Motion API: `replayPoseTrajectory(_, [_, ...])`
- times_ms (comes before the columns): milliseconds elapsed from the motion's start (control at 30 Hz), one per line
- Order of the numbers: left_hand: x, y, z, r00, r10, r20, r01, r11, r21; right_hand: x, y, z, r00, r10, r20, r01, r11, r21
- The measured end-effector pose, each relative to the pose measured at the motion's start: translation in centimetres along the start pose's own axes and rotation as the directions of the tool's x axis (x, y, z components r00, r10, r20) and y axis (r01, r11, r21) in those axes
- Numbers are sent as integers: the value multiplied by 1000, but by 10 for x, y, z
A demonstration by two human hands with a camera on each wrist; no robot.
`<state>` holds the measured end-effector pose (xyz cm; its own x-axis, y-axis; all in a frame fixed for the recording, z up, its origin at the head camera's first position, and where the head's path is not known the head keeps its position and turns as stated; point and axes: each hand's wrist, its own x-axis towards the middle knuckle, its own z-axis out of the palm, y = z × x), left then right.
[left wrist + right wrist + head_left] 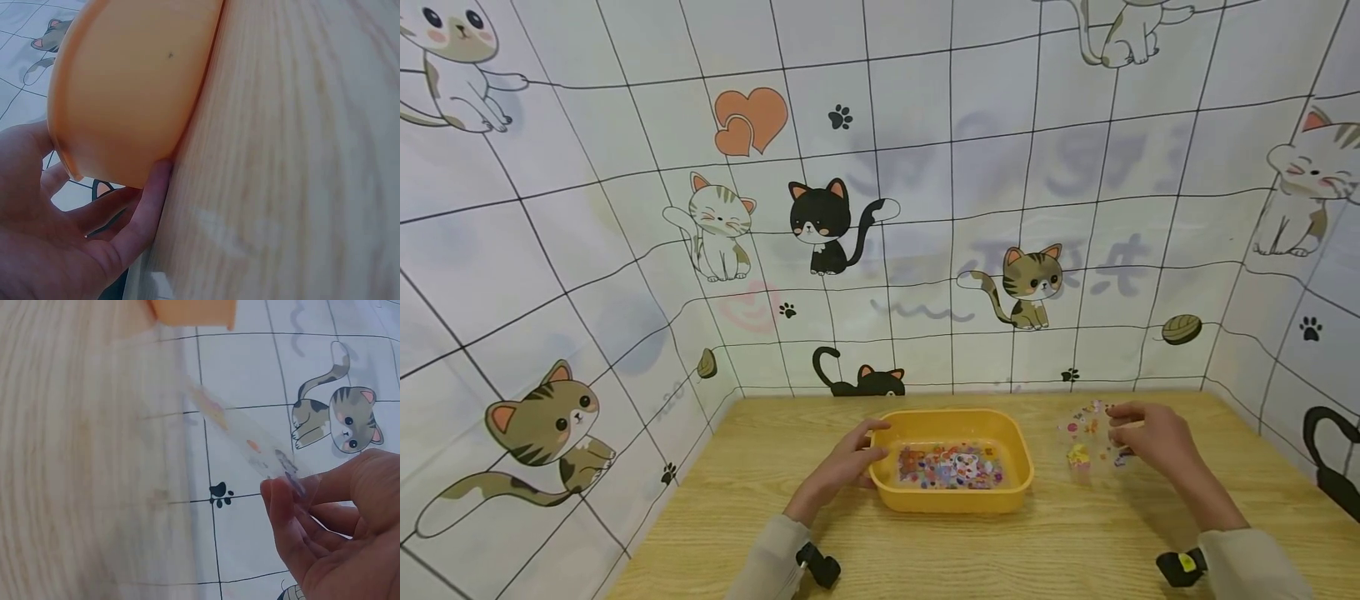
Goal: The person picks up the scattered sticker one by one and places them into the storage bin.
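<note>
A shallow yellow plastic tub [955, 502] stands on the wooden table. My left hand [850, 454] grips its left end, with fingertips over the rim in the head view. Lower down, one finger [155, 187] rests against the tub's outer wall near the tabletop. Inside the tub lie clear sticker sheets [951, 467] printed with small colourful animals and dots. To the right of the tub, my right hand [1161, 442] pinches the edge of a transparent sticker sheet [1078, 456] between thumb and fingers. That sheet is tilted in the right wrist view, with coloured figures along it.
The light wood table [1105, 533] reaches back to a white, grid-lined backdrop [917, 350] with cartoon cats. More of this backdrop rises at the left and right sides. A black wrist strap piece [1180, 568] shows by the right sleeve, and another [818, 567] by the left.
</note>
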<state>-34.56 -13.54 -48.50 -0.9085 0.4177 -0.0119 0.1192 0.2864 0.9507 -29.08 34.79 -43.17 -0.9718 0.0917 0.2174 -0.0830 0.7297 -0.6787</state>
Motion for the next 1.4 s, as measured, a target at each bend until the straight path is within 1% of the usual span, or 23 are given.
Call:
replayPoseTrajectory(133, [-1, 0, 0, 1000, -10, -1, 10, 1000, 4, -1, -6, -2, 1000, -14, -21, 15, 999, 36])
replayPoseTrajectory(400, [-3, 0, -1, 1000, -9, 0, 9, 1000, 2, -5, -25, -4, 999, -34, 7, 32, 983, 182])
replayPoseTrajectory(567, [-3, 0, -1, 1000, -15, -4, 15, 1000, 9, -8, -39, -4, 999, -33, 7, 31, 977, 210])
replayPoseTrajectory(833, [-2, 3, -2, 1000, -11, -7, 11, 1000, 17, -8, -58, -1, 998, -62, 7, 59, 978, 201])
replayPoseTrajectory(1033, [-1, 1, -2, 1000, -4, 0, 4, 1000, 11, -6, -73, 13, 993, -108, 53, 93, 967, 237])
replayPoseTrajectory(1167, [-1, 1, -2, 1000, -7, 12, 7, 1000, -4, 0, -83, 25, 987, -134, 89, 106, 959, 263])
replayPoseTrajectory(1400, [-1, 2, -1, 1000, -15, 10, 15, 1000, -9, 10, -102, 52, 972, -154, 180, 106, 962, 251])
